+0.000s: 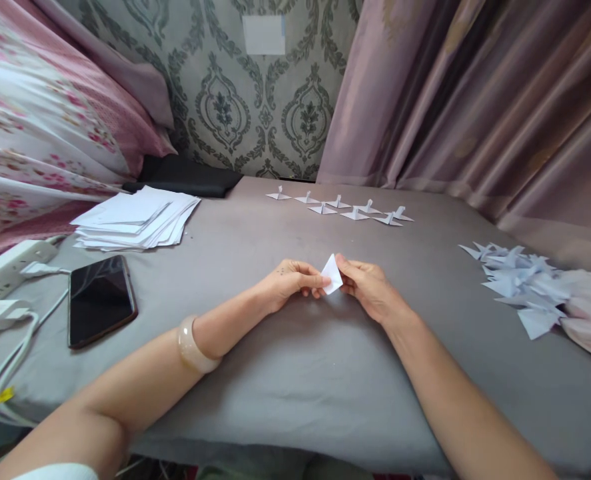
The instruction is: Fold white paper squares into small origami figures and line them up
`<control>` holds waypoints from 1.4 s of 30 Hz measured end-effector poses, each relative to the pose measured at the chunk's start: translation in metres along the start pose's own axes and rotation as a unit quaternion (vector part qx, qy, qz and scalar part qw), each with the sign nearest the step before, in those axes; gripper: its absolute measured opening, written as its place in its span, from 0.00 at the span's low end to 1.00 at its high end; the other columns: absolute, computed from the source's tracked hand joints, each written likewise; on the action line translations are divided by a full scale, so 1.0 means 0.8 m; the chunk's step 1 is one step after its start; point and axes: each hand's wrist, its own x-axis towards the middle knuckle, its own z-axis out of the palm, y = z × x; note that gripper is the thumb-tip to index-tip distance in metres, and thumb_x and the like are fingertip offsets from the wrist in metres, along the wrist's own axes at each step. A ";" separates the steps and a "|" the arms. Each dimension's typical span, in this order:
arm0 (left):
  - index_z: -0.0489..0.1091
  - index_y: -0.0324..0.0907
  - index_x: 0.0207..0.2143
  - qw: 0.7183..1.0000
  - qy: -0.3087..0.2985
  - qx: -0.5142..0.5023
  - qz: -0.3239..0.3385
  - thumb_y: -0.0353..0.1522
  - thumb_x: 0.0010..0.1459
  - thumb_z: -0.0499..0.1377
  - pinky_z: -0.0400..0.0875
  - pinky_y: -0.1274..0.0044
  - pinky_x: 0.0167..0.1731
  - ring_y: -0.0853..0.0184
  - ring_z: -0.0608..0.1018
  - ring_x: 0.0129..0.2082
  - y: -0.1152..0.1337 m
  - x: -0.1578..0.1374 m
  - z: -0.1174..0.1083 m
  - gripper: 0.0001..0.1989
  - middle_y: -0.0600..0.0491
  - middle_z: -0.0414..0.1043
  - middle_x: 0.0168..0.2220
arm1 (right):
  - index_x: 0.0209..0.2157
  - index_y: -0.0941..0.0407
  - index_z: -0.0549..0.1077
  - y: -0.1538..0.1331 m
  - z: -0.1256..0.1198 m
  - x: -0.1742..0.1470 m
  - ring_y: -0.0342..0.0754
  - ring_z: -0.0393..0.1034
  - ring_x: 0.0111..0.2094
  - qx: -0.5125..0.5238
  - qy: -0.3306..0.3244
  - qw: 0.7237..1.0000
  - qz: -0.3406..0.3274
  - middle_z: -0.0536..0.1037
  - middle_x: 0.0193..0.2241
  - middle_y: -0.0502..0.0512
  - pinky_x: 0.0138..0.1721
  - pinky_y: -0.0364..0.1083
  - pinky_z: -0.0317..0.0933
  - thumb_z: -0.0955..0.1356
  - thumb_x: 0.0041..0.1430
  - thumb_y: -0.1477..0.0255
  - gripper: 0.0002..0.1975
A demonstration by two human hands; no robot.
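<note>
A small folded piece of white paper (332, 274), pointed at the top, is held up between my two hands just above the grey-covered table. My left hand (295, 279) pinches its lower left side between thumb and fingers. The thumb and fingers of my right hand (368, 283) close on its right edge. My fingers hide part of the paper's lower edge and its back. Farther back on the table stand several small folded paper figures (354, 213) in two loose rows.
A stack of white paper sheets (140, 217) lies at the back left, with a black flat item (190, 175) behind it. A phone (100, 300), power strips (12, 270) and cables are at the left. Several folded paper pieces (518, 277) are heaped at the right beside pale cloth (590, 313).
</note>
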 end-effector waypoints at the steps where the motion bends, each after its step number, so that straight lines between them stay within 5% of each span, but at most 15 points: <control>1: 0.75 0.36 0.23 1.000 0.005 -0.009 -0.003 0.35 0.43 0.69 0.58 0.79 0.25 0.73 0.71 0.22 -0.001 0.001 -0.001 0.11 0.51 0.74 0.22 | 0.27 0.57 0.78 0.000 -0.004 0.000 0.43 0.67 0.29 -0.017 -0.014 1.000 0.010 0.76 0.25 0.53 0.31 0.43 0.57 0.71 0.47 0.53 0.20; 11: 0.74 0.35 0.26 0.999 -0.014 -0.037 -0.020 0.41 0.47 0.67 0.60 0.80 0.26 0.73 0.73 0.25 0.001 0.002 -0.006 0.16 0.50 0.75 0.25 | 0.27 0.57 0.80 -0.004 -0.012 0.008 0.40 0.61 0.23 -0.081 0.003 0.997 0.007 0.73 0.21 0.50 0.28 0.42 0.55 0.75 0.41 0.57 0.17; 19: 0.74 0.36 0.24 0.998 0.009 0.061 0.033 0.40 0.45 0.67 0.60 0.80 0.26 0.73 0.71 0.23 -0.002 0.002 -0.005 0.14 0.52 0.73 0.22 | 0.34 0.56 0.80 -0.005 -0.009 0.007 0.43 0.67 0.30 -0.119 -0.058 0.991 -0.033 0.79 0.31 0.54 0.32 0.43 0.58 0.72 0.47 0.56 0.19; 24: 0.76 0.37 0.31 0.970 0.010 0.220 0.101 0.41 0.56 0.59 0.60 0.80 0.26 0.72 0.71 0.25 0.001 0.003 -0.010 0.15 0.54 0.73 0.24 | 0.35 0.56 0.79 0.001 -0.022 0.014 0.46 0.71 0.34 -0.145 -0.065 0.986 -0.059 0.79 0.32 0.54 0.36 0.44 0.62 0.73 0.46 0.61 0.16; 27: 0.75 0.40 0.37 0.902 0.020 0.381 0.202 0.37 0.61 0.54 0.63 0.79 0.31 0.70 0.72 0.29 0.002 0.013 -0.020 0.13 0.54 0.74 0.30 | 0.34 0.55 0.79 0.011 -0.023 0.024 0.46 0.72 0.33 -0.211 -0.007 0.964 -0.161 0.79 0.31 0.53 0.37 0.46 0.64 0.71 0.51 0.65 0.10; 31: 0.73 0.39 0.39 0.736 0.067 0.597 0.312 0.32 0.63 0.50 0.65 0.75 0.38 0.65 0.73 0.37 0.008 0.037 -0.036 0.12 0.48 0.74 0.37 | 0.37 0.53 0.78 0.019 -0.024 0.041 0.48 0.70 0.39 -0.427 0.048 0.820 -0.378 0.78 0.37 0.55 0.43 0.48 0.63 0.63 0.61 0.75 0.12; 34: 0.72 0.37 0.38 0.610 0.020 0.714 0.343 0.28 0.64 0.48 0.64 0.72 0.39 0.62 0.73 0.37 0.012 0.056 -0.045 0.12 0.45 0.74 0.36 | 0.41 0.54 0.77 0.022 -0.027 0.051 0.50 0.69 0.41 -0.548 0.042 0.726 -0.413 0.78 0.39 0.58 0.44 0.49 0.62 0.59 0.63 0.78 0.16; 36: 0.72 0.36 0.37 0.570 -0.023 0.746 0.345 0.27 0.63 0.49 0.64 0.71 0.40 0.62 0.73 0.37 0.013 0.064 -0.049 0.12 0.45 0.73 0.36 | 0.42 0.55 0.76 0.026 -0.029 0.055 0.51 0.68 0.42 -0.578 0.025 0.713 -0.396 0.77 0.40 0.58 0.43 0.49 0.63 0.59 0.64 0.77 0.16; 38: 0.72 0.36 0.39 0.587 -0.045 0.737 0.332 0.25 0.61 0.49 0.65 0.72 0.40 0.62 0.73 0.38 0.011 0.067 -0.051 0.12 0.45 0.72 0.37 | 0.42 0.54 0.75 0.032 -0.032 0.055 0.50 0.68 0.43 -0.571 0.018 0.734 -0.368 0.76 0.41 0.58 0.43 0.48 0.63 0.59 0.63 0.77 0.15; 42: 0.72 0.37 0.43 0.722 -0.046 0.629 0.283 0.22 0.54 0.51 0.67 0.75 0.41 0.64 0.73 0.40 0.013 0.065 -0.055 0.16 0.45 0.70 0.41 | 0.42 0.54 0.75 0.038 -0.034 0.051 0.50 0.67 0.47 -0.513 0.035 0.799 -0.311 0.74 0.45 0.56 0.48 0.49 0.62 0.63 0.56 0.79 0.14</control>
